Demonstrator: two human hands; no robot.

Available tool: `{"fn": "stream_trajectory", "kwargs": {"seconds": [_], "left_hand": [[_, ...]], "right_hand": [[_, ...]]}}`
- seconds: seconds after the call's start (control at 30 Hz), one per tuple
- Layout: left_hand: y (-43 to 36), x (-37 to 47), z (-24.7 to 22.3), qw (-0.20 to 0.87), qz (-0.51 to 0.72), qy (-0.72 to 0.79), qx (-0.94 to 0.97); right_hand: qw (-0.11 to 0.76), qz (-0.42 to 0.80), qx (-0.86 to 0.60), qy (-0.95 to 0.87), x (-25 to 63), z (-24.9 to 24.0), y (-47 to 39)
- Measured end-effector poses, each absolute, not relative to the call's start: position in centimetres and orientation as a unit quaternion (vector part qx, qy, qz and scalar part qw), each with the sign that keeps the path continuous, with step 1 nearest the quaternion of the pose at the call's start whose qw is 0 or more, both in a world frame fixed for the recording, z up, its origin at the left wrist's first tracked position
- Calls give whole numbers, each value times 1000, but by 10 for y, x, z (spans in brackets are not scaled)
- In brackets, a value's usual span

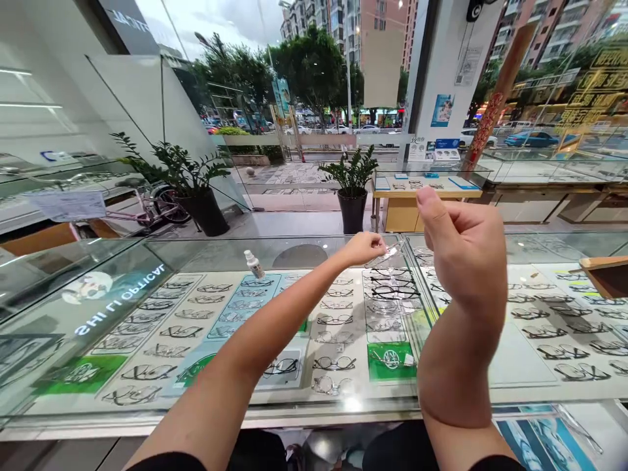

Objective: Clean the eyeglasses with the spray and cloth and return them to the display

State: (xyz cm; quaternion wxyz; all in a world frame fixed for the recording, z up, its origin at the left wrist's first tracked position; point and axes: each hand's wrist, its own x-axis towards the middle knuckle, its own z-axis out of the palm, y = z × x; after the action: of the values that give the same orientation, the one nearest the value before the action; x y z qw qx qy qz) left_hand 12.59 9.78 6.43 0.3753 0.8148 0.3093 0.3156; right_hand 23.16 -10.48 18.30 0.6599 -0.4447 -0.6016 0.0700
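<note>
My left hand (364, 248) reaches out over the glass display case, its fingers pinched on a thin, clear-looking pair of eyeglasses (391, 252). The far part of these glasses is hard to tell from the frames under the glass. Raised nearer to me on the right is my right hand (464, 252), its fingers curled in and the thumb pointing up. Whatever lies inside its fingers, if anything, is hidden. Below the left hand, dark-rimmed eyeglasses (395, 291) lie in a row inside the case.
A small white spray bottle (254, 263) stands on the glass top (220, 252), left of my left arm. Rows of eyeglasses fill the case. A brown tray-like object (608, 275) is at the right edge. Potted plants (352, 209) and a small display table (426, 190) stand beyond.
</note>
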Motion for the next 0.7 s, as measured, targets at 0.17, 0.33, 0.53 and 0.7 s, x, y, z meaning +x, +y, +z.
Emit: {"fn": "stream_trajectory", "kwargs": {"seconds": [0.17, 0.33, 0.53, 0.7], "left_hand": [[67, 45, 58, 458, 345, 293, 765], [40, -8, 33, 510, 423, 321, 676], [38, -24, 4, 505, 512, 326, 614], [35, -23, -11, 514, 517, 320, 604]], "right_hand": [[729, 68, -371, -571, 198, 169, -77], [649, 130, -420, -621, 177, 121, -22], [536, 262, -509, -620, 162, 35, 4], [538, 327, -467, -621, 158, 2, 4]]}}
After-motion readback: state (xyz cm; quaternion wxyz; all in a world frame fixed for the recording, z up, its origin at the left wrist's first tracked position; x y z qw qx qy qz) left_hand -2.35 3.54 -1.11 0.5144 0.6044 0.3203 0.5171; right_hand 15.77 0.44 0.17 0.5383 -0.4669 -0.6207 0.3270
